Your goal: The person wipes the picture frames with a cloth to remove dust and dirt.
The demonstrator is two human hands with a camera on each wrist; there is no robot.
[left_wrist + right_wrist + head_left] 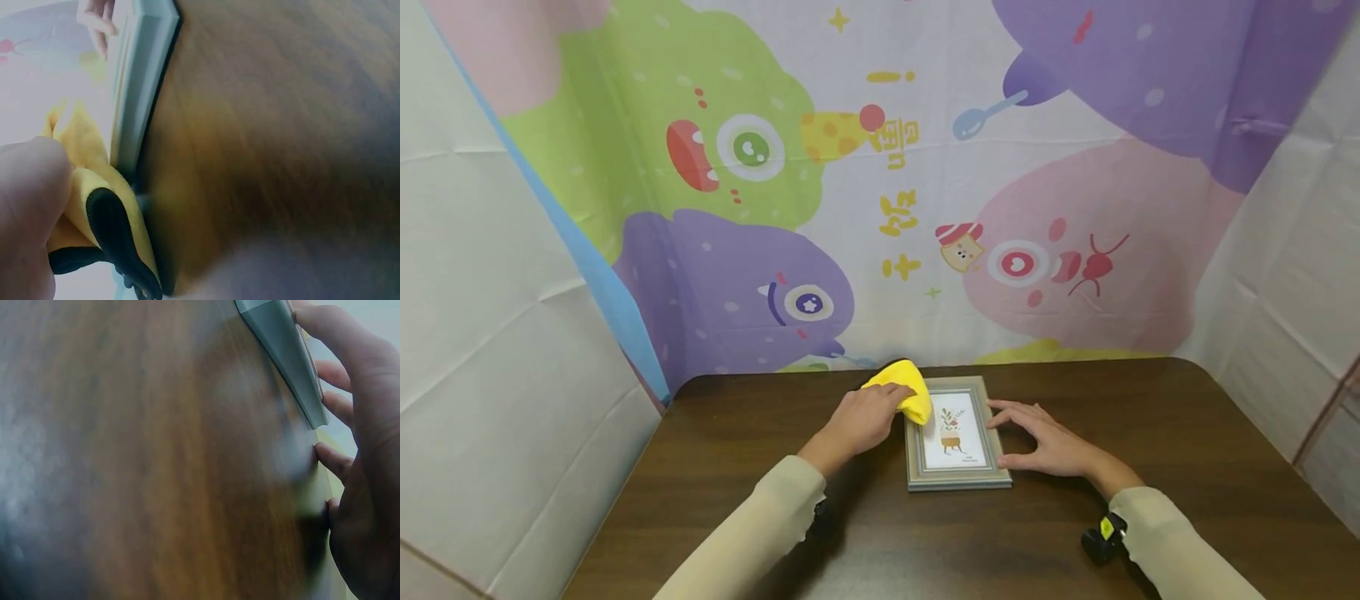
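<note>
A picture frame [958, 479] with a grey-green border lies on the table, holding a print of a potted plant. Bunched in my left hand [867, 417] is a yellow cloth [913, 392] with black trim [112, 219], which overlaps the upper left of the frame. My right hand [1047, 442] is at the frame's right edge, its thumb and fingertips spread along that side. In the right wrist view, the thumb and two fingers touch the frame [284, 353], while the other fingers [332, 461] reach down beside its corner.
The dark brown wooden table [737, 450] ends against a hanging sheet [865, 325] printed with cartoon monsters. Pale cloth walls [505, 333] stand on both sides. Each wrist carries a small black camera [1101, 542] near the sleeve.
</note>
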